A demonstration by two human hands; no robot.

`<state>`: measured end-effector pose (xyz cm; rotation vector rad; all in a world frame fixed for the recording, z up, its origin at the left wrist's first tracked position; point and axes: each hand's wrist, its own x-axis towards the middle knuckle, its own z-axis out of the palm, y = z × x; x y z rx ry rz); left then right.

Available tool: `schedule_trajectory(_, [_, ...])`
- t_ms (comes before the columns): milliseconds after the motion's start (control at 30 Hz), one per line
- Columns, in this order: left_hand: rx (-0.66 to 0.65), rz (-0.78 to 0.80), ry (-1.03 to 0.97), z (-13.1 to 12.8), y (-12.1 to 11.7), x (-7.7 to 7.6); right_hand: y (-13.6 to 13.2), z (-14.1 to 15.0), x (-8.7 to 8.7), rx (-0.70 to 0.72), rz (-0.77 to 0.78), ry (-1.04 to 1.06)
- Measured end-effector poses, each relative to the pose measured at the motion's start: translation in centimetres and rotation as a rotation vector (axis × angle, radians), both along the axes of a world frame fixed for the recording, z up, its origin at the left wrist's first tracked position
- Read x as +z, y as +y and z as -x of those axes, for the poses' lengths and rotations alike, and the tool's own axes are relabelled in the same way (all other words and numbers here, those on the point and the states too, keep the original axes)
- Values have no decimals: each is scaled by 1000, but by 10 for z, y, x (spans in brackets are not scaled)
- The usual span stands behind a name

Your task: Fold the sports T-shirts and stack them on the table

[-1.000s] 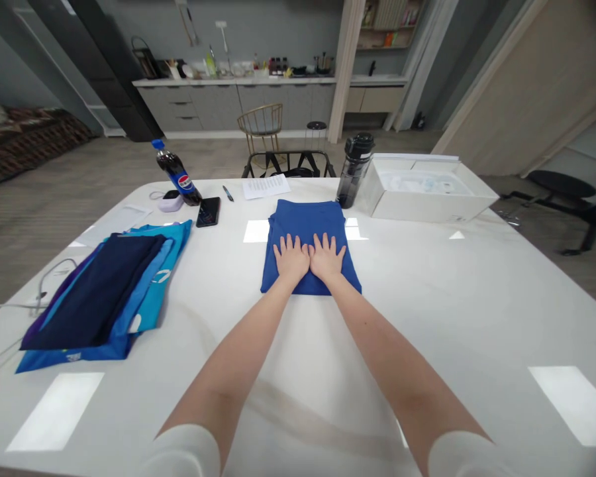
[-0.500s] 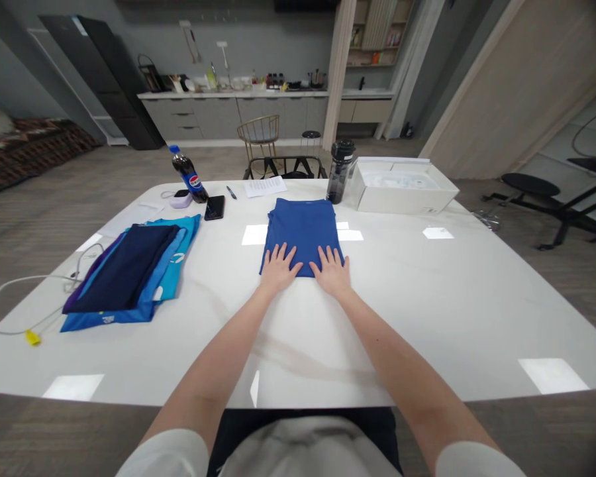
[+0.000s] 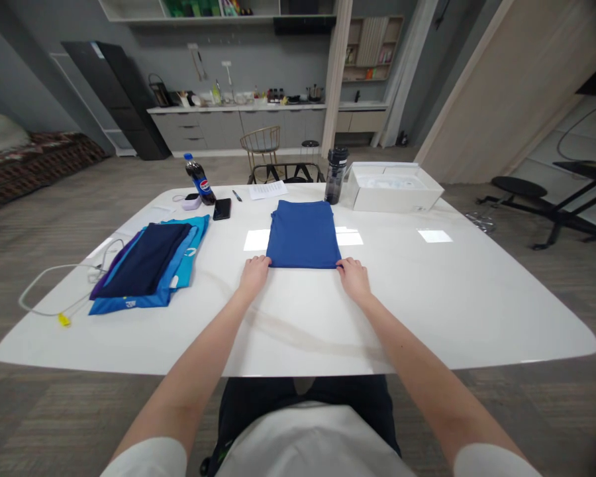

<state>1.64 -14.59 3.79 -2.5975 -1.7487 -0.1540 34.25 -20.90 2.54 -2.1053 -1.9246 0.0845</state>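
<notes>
A blue garment (image 3: 304, 233), folded into a flat rectangle, lies on the white table (image 3: 298, 318) in front of me. My left hand (image 3: 256, 273) pinches its near left corner. At the near right corner, my right hand (image 3: 353, 277) has thumb and fingers closed on the cloth. The near edge of the garment runs straight between both hands. Off to the left rests a stack of folded clothes (image 3: 146, 258), dark navy on top with lighter blue and purple pieces beneath.
A cola bottle (image 3: 199, 180), a black phone (image 3: 222, 209), a pen (image 3: 237, 195) and a printed sheet (image 3: 268, 190) lie toward the far side. A dark tumbler (image 3: 336, 176) stands beside a white box (image 3: 393, 189). A pale cable (image 3: 44, 268) loops over the left edge.
Both hands, earlier spread flat on the garment, have slid to its near corners and closed on them. The camera view has tilted up slightly.
</notes>
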Motion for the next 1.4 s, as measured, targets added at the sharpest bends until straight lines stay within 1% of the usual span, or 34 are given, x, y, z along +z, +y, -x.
schedule_trajectory(100, [-64,49,31,4,-7,6,-9,-2,0,16,10,18])
schedule_trajectory(167, [-92,70,37,10,-25,7,-24,-6,-2,54,16,33])
schedule_trajectory(233, [-112,102,33,19,-52,6,-45,-10,-2,123,21,61])
schedule_trajectory(333, [-117,136,-16,34,-103,4,-85,-13,-1,240,25,141])
schedule_trajectory(433, [-106,153,-67,50,-149,0,-123,-12,2,310,52,234])
schedule_trajectory(500, [-101,149,-93,59,-171,-1,-139,-10,3,332,72,279])
schedule_trajectory(567, [-105,119,-140,66,-181,-1,-145,-9,4,307,91,334])
schedule_trajectory(633, [-101,61,-219,68,-178,1,-138,-9,5,208,95,391])
schedule_trajectory(700, [-75,-9,-293,65,-164,3,-118,-9,7,87,73,405])
schedule_trajectory(800, [-37,-83,-339,52,-123,4,-69,-3,13,-11,64,331])
schedule_trajectory(900, [-47,-127,-347,30,-75,-1,-10,11,23,-88,139,269])
schedule_trajectory(967, [-60,-156,-348,14,-47,-7,24,22,29,-147,202,253])
schedule_trajectory(1033, [-74,-138,-322,2,-26,-12,48,34,32,-212,239,223])
schedule_trajectory(1067, [-76,-109,-297,-3,-18,-15,56,40,32,-239,247,196])
schedule_trajectory(1133, [-72,-40,-240,-8,-10,-22,62,48,30,-259,251,126])
schedule_trajectory(1233, [-57,6,-190,-10,-10,-28,55,51,24,-203,252,28])
schedule_trajectory(1333, [-62,26,-182,-17,-14,-29,45,38,18,-139,234,-26])
schedule_trajectory(1400, [-71,41,-190,-32,-16,-27,40,19,16,-136,219,-41])
